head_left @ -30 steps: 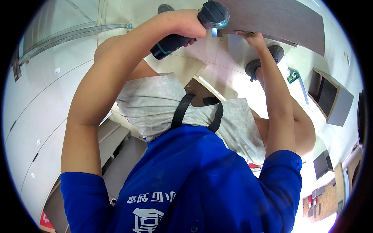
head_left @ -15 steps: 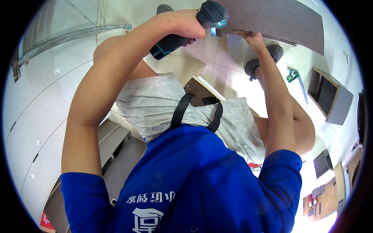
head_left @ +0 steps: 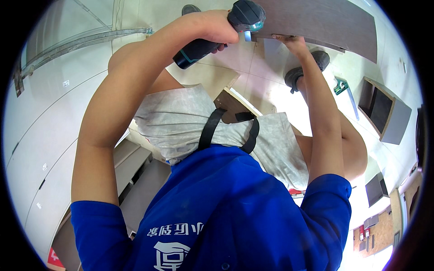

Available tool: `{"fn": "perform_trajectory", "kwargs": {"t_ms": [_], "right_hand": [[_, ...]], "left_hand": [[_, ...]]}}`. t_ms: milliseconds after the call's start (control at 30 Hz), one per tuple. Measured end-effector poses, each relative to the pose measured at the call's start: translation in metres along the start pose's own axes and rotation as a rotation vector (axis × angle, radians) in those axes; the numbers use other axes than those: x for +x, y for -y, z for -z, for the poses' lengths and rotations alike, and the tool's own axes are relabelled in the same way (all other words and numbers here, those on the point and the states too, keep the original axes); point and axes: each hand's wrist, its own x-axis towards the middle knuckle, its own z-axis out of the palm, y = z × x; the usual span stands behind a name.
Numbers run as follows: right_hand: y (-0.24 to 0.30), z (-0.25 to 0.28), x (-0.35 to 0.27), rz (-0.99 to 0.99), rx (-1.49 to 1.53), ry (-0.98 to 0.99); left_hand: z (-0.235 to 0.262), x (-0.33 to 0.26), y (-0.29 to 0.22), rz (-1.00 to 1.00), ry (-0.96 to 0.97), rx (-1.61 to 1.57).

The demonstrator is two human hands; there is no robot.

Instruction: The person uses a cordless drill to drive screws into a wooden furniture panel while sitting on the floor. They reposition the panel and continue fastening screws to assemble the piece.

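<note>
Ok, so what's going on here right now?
A person in a blue shirt is working on a dark brown wooden panel. The left hand grips a black cordless drill with teal trim, its nose against the panel's edge. The right hand steadies that edge from below.

Below the grip, pale floor tiles [head_left: 244,58] and a loose board offcut [head_left: 230,101] with a light edge. Further right of the grip, a green-handled tool [head_left: 342,86] flat on the floor, beside an open grey cabinet box [head_left: 384,110] with a dark inside. Lower right, well away, a smaller grey box [head_left: 375,189]. Far left of the grip, white panels [head_left: 40,149] under a metal rail [head_left: 86,38].
</note>
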Motion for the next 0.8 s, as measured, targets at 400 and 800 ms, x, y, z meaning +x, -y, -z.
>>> {"fn": "perform_trajectory", "kwargs": {"t_ms": [400,800], "right_hand": [[0.029,0.003,-0.010,-0.183,0.001,0.004],[0.009,0.024,-0.016,-0.143,0.287,-0.014]], "left_hand": [[0.002,0.006,0.009,0.008,0.041,0.006],[0.003,0.010,0.002,0.088,0.062,0.099]]}}
